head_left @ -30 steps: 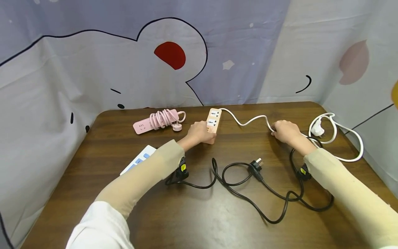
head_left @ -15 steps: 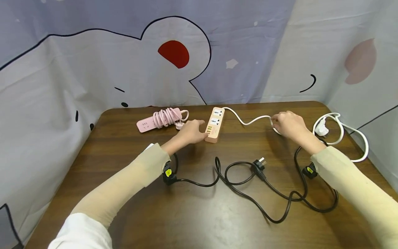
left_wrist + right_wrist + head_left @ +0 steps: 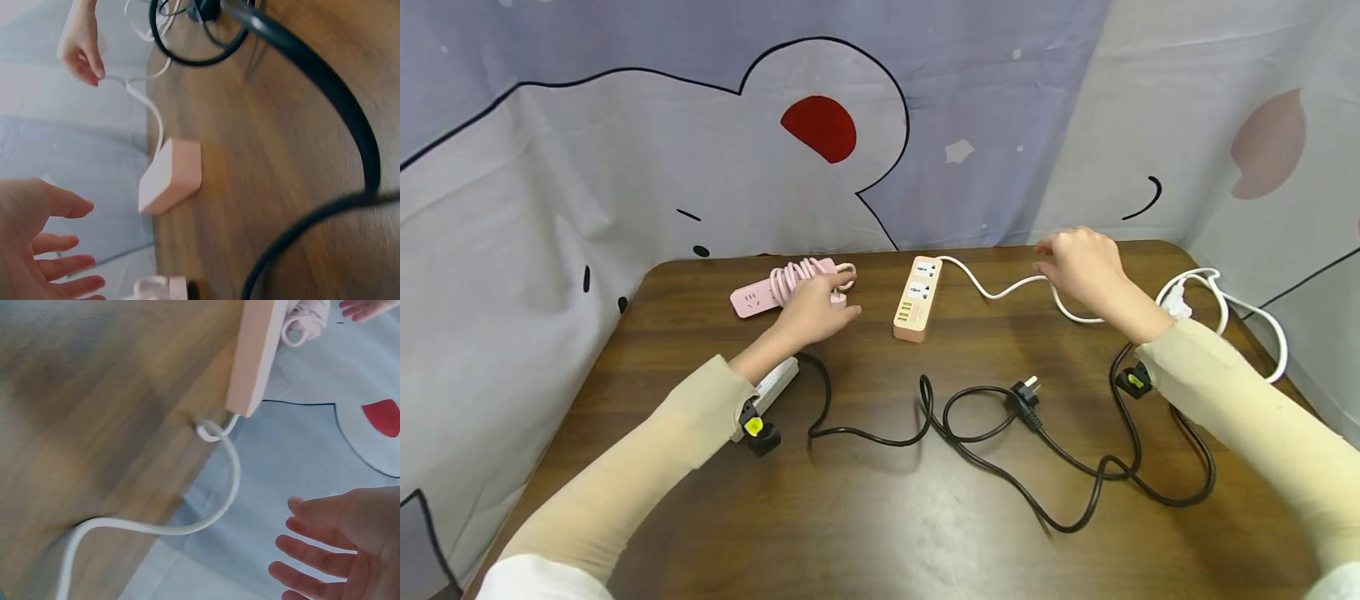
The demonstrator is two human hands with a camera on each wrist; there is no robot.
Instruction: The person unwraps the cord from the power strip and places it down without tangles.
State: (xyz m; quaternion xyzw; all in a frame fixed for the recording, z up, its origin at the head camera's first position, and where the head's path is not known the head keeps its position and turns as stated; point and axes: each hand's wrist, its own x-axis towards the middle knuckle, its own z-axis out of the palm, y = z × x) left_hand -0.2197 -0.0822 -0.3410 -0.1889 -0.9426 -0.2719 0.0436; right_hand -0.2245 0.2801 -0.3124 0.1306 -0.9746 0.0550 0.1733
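My left hand [image 3: 811, 318] hovers with spread fingers over the near side of a pink power strip [image 3: 752, 300], overlapping its wound cord [image 3: 790, 279] in the head view. In the left wrist view the same hand [image 3: 37, 244] has nothing in its grasp. A peach power strip [image 3: 916, 300] lies right of it, sockets upward. From its far end a white cable [image 3: 992, 296] runs right across the table. Above that cable is my right hand [image 3: 1081, 265], its fingers loosely bent. The right wrist view shows the cable [image 3: 169, 530] apart from those fingers.
A white power strip [image 3: 778, 383] lies partly hidden under my left forearm. Its black cable [image 3: 880, 442] loops over the table's front middle, with a black plug [image 3: 1022, 402]. At the right edge sits a white plug [image 3: 1177, 302] among coiled cable. A patterned curtain [image 3: 970, 100] hangs behind.
My left hand has let go of the peach power strip and moved left to the pink one. My right hand has released the white cable and risen.
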